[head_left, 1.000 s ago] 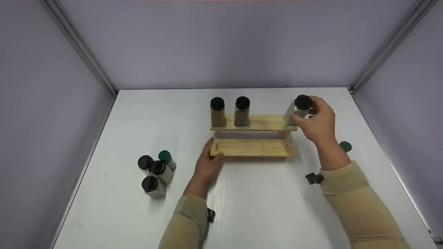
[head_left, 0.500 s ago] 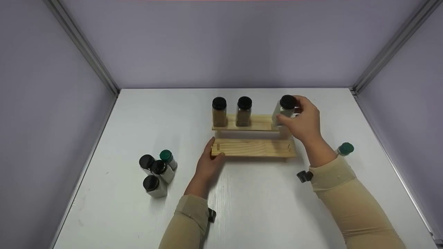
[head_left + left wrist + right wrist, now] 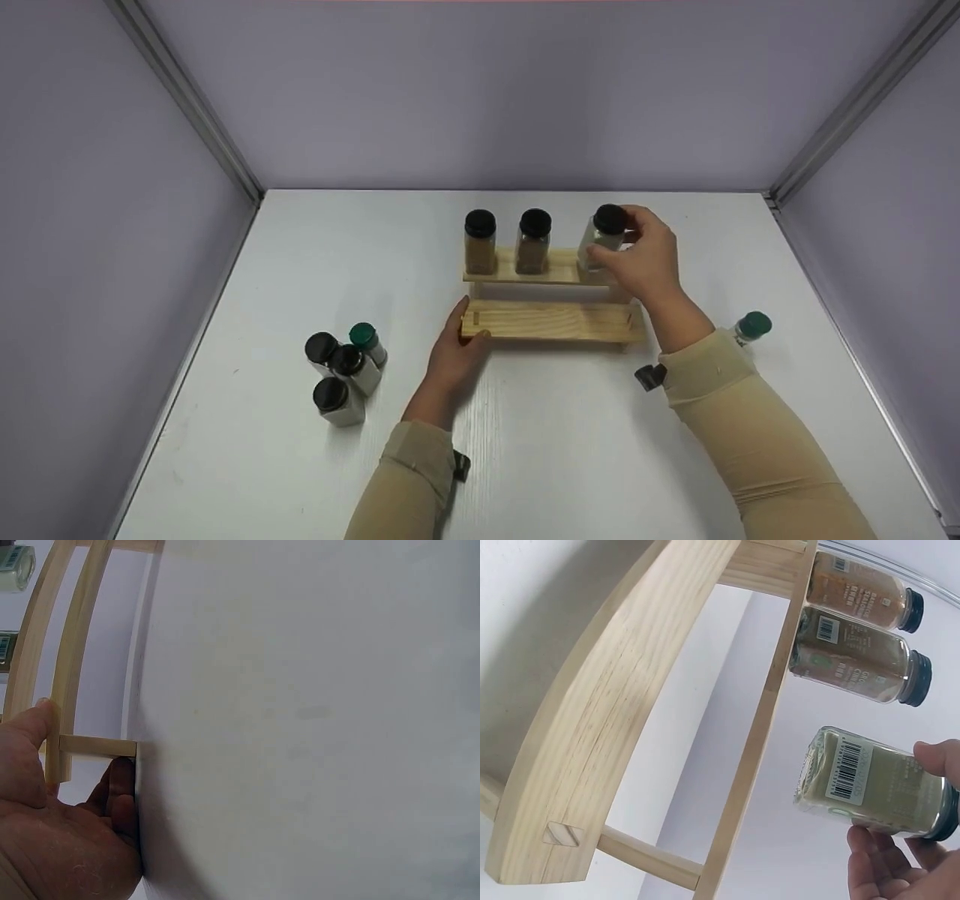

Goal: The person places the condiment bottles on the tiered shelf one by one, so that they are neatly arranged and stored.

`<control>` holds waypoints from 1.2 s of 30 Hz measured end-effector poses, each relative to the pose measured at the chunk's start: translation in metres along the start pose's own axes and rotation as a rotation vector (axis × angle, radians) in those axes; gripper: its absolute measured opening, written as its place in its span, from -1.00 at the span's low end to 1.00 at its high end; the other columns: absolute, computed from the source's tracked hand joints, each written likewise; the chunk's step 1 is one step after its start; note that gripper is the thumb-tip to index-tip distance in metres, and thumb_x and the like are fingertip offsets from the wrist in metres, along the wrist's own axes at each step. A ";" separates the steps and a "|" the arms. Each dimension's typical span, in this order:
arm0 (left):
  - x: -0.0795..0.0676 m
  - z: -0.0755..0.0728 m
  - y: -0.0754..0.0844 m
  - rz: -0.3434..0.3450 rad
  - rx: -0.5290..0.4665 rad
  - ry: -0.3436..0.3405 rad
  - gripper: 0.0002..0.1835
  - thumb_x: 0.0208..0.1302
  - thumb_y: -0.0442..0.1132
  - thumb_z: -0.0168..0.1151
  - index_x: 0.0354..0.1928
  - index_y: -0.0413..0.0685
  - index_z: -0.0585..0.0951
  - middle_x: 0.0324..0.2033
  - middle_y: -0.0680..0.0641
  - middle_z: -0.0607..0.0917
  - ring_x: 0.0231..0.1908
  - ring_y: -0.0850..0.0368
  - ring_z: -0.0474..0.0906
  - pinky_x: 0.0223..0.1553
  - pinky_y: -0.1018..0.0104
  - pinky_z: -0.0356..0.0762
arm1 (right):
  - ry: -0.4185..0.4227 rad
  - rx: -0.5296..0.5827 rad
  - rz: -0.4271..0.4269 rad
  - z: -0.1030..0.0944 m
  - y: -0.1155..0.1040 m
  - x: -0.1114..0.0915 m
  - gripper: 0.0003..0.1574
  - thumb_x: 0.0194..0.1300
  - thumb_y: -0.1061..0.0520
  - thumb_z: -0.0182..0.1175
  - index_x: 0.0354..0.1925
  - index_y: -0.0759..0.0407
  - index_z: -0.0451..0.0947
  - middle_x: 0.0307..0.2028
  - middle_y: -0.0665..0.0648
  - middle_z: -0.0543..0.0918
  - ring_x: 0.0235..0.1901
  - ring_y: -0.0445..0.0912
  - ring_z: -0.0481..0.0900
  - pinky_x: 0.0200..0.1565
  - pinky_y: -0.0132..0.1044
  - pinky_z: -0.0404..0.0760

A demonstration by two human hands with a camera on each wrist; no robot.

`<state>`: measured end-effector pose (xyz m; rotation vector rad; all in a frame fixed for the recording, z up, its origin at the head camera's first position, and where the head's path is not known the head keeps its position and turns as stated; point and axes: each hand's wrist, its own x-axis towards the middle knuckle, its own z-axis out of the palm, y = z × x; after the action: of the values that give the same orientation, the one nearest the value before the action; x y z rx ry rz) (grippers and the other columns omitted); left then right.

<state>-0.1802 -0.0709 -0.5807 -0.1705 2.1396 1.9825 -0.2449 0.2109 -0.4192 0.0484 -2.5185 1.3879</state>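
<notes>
From where I sit, I have the right hand point(image 3: 646, 259) pinching a black-capped jar of pale green contents point(image 3: 877, 784) between thumb and fingers, close below the cap. The jar is slightly tilted, over the right part of the upper shelf point(image 3: 565, 264); on my right wrist feed a gap shows between its base and the wood. My left hand point(image 3: 452, 364) grips the left end of the lower shelf point(image 3: 551, 321), thumb on top. The wooden rack stands in the far half of the worktop point(image 3: 555, 435). Left of the held jar, an orange-brown jar point(image 3: 480, 255) and a darker brown jar point(image 3: 532, 255) stand upright on the upper shelf, apart from each other.

Toward the worktop's left edge I see three black-capped jars point(image 3: 343, 409) clustered with a green-capped jar point(image 3: 365, 337). Near the right edge is a lone green-topped shaker point(image 3: 753, 325), partly covered by the right sleeve point(image 3: 750, 427).
</notes>
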 end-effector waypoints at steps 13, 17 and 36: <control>-0.001 -0.003 0.000 0.028 0.046 -0.006 -0.19 0.59 -0.06 0.22 0.71 0.45 0.06 0.49 -0.12 0.42 0.38 -0.03 0.44 0.37 -0.05 0.40 | -0.019 -0.025 0.043 0.013 0.003 0.004 -0.26 0.18 0.20 0.55 0.29 0.30 0.54 0.13 0.24 0.66 0.04 0.07 0.58 0.15 -0.07 0.55; 0.000 -0.004 -0.001 0.069 0.124 -0.002 -0.18 0.61 -0.09 0.22 0.72 0.31 0.04 0.49 -0.19 0.43 0.37 -0.07 0.46 0.37 -0.05 0.40 | -0.025 -0.020 0.033 0.016 0.004 0.005 -0.26 0.18 0.22 0.55 0.29 0.32 0.54 0.12 0.24 0.66 0.03 0.08 0.59 0.13 -0.08 0.55; -0.001 -0.003 -0.001 0.023 0.066 -0.016 -0.17 0.58 -0.07 0.24 0.71 0.39 0.06 0.43 -0.14 0.48 0.29 -0.01 0.51 0.31 -0.03 0.46 | -0.014 -0.041 0.041 0.021 0.007 -0.003 -0.27 0.18 0.19 0.56 0.27 0.28 0.54 0.10 0.23 0.67 0.05 0.08 0.59 0.13 -0.03 0.59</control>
<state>-0.1793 -0.0740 -0.5813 -0.1188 2.2030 1.9158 -0.2477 0.1965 -0.4362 -0.0022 -2.5723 1.3553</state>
